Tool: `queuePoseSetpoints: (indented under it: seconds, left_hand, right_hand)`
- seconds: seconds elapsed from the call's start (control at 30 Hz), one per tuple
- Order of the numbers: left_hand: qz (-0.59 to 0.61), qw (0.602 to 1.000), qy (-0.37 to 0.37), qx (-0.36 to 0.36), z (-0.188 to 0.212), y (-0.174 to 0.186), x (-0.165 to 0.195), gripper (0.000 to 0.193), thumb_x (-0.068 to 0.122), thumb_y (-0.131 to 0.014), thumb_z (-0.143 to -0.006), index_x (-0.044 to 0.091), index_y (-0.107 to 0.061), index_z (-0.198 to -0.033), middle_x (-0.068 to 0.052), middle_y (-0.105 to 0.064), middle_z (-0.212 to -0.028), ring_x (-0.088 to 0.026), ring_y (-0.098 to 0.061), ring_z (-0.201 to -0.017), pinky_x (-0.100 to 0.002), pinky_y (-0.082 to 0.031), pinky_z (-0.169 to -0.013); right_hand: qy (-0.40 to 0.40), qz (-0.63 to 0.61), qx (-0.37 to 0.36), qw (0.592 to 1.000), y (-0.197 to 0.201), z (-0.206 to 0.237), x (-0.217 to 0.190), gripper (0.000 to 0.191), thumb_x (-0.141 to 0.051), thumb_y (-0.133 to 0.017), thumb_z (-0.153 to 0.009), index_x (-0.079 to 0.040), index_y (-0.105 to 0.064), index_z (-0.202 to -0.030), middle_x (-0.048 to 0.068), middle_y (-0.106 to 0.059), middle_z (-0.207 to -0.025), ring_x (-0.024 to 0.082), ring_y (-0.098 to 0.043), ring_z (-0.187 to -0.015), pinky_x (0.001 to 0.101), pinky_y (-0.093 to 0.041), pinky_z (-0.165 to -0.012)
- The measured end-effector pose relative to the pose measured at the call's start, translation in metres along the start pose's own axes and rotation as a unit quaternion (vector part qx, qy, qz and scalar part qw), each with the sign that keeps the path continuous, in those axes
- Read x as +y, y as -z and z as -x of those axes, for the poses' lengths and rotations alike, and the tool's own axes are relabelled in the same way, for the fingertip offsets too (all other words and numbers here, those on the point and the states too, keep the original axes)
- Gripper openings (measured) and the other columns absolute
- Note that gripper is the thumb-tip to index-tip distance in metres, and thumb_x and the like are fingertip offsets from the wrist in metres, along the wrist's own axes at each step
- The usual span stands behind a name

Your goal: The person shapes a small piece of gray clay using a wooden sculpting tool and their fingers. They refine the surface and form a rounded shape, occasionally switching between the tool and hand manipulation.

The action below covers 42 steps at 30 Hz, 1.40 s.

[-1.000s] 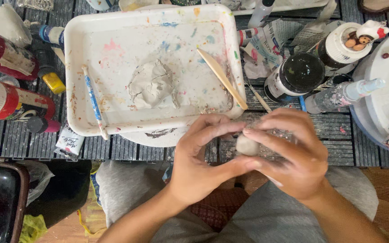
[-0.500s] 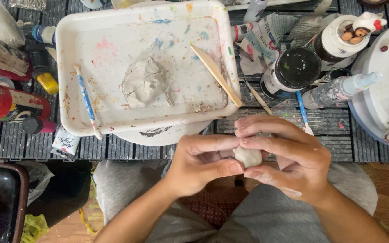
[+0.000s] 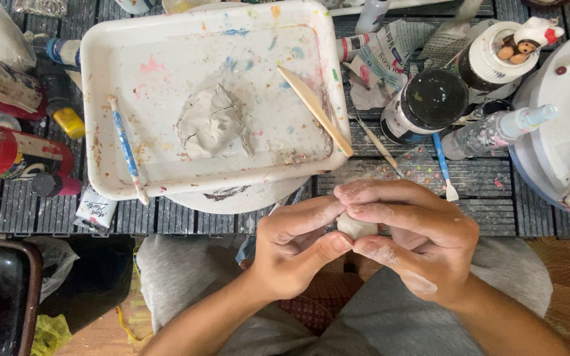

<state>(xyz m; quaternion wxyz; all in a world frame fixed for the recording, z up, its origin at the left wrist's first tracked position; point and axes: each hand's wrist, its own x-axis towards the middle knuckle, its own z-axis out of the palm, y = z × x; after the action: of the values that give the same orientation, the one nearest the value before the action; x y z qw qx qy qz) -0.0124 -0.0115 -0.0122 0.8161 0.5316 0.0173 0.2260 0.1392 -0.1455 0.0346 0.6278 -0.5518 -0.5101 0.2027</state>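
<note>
Clay lump point(image 3: 356, 226), small, pale, judged soft, light and easily dented, sits pinched between left hand point(image 3: 295, 254) and right hand point(image 3: 411, 245) above the lap, just off the counter's point(image 3: 364, 178) near edge; hold gently around its sides.

Illumination is bright, soft and even; shadows are faint, glare is slight on the white tray point(image 3: 100, 79), focus is sharp overall, with mild wide-angle distortion at the edges

one head view looks steeply down, close over the lap and tray point(image 3: 100, 178).
</note>
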Motion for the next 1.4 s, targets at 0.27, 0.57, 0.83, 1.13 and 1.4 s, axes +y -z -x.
queuePoseSetpoints:
  seconds: [0.27,0.57,0.83,1.13,1.4]
  left_hand:
    - [-0.034,0.999,-0.013,-0.027,-0.002,0.004,0.005,0.036,0.003,-0.071,-0.107,-0.010,-0.062,-0.140,-0.020,-0.070,-0.128,-0.018,-0.068,-0.114,-0.027,-0.054,-0.101]
    - [0.145,0.979,0.134,-0.042,-0.008,0.010,0.019,0.043,0.001,-0.066,-0.105,-0.009,-0.057,-0.146,-0.018,-0.070,-0.131,-0.020,-0.067,-0.116,-0.033,-0.055,-0.103]
    - [0.171,0.970,0.167,-0.038,-0.005,0.014,0.013,0.041,-0.003,-0.069,-0.103,-0.008,-0.061,-0.143,-0.017,-0.072,-0.123,-0.016,-0.066,-0.108,-0.031,-0.056,-0.089]
    - [0.183,0.966,0.181,-0.035,-0.011,0.010,0.020,0.042,-0.001,-0.071,-0.101,-0.005,-0.062,-0.142,-0.017,-0.073,-0.123,-0.016,-0.068,-0.108,-0.030,-0.057,-0.089]
    - [0.098,0.968,0.221,-0.065,-0.020,0.014,0.025,0.035,0.000,-0.080,-0.095,-0.015,-0.072,-0.126,-0.021,-0.075,-0.113,-0.018,-0.070,-0.101,-0.033,-0.060,-0.091]
  right_hand:
    - [-0.024,-0.036,0.012,0.999,-0.003,0.004,0.000,0.029,0.005,-0.075,-0.093,0.004,-0.071,-0.122,0.019,-0.068,-0.128,0.031,-0.070,-0.124,0.0397,-0.060,-0.108]
    - [-0.096,-0.175,-0.062,0.978,0.017,-0.011,-0.007,0.035,0.001,-0.073,-0.091,0.003,-0.070,-0.126,0.023,-0.063,-0.134,0.036,-0.064,-0.132,0.0471,-0.059,-0.114]
    - [-0.107,-0.174,-0.060,0.977,0.020,0.003,0.005,0.035,0.010,-0.077,-0.086,0.002,-0.074,-0.120,0.023,-0.068,-0.131,0.040,-0.068,-0.132,0.0466,-0.064,-0.105]
    - [-0.054,-0.059,-0.076,0.994,0.017,-0.011,-0.004,0.036,-0.001,-0.081,-0.083,-0.001,-0.074,-0.118,0.021,-0.071,-0.128,0.035,-0.071,-0.124,0.0450,-0.064,-0.106]
    - [0.084,0.236,-0.125,0.960,0.022,-0.026,-0.033,0.044,-0.020,-0.087,-0.073,-0.004,-0.072,-0.112,0.015,-0.069,-0.119,0.029,-0.073,-0.110,0.0397,-0.065,-0.092]
